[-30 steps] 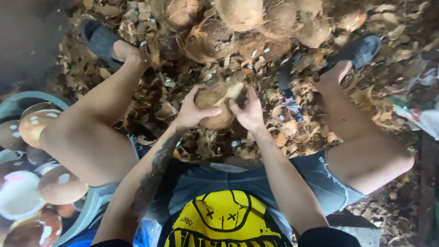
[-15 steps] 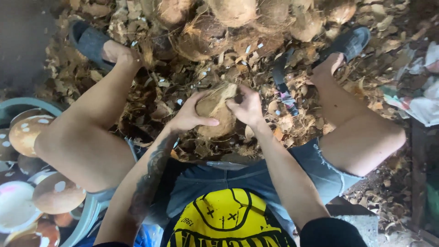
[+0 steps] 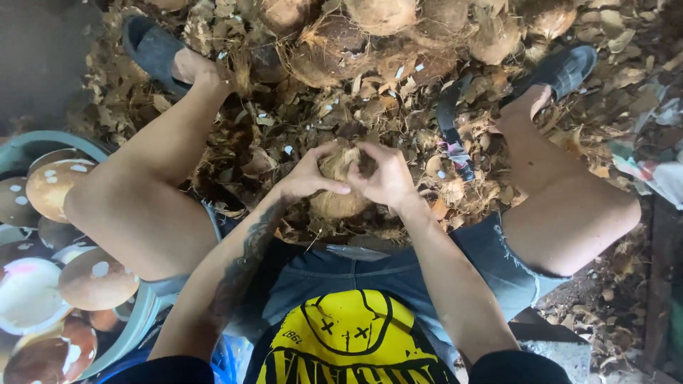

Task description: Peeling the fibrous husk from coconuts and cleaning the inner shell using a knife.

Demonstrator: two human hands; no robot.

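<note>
At our left knee a grey-blue plastic basin point(image 3: 146, 313) holds shelled brown coconuts. Between our knees, our left hand point(image 3: 307, 174) and right hand point(image 3: 388, 178) close tight around a fibrous tan coconut point(image 3: 340, 203), only partly husked, we judge. Beyond lies a pile of unhusked coconuts point(image 3: 384, 28); torn husk crowds the ground, leaving little room.

A rough outdoor work spot for coconuts — the ground is covered in brown husk scraps point(image 3: 284, 135). Whole coconuts point(image 3: 377, 14) pile beyond them, and left sits a tub point(image 3: 142, 320) of peeled ones.
</note>
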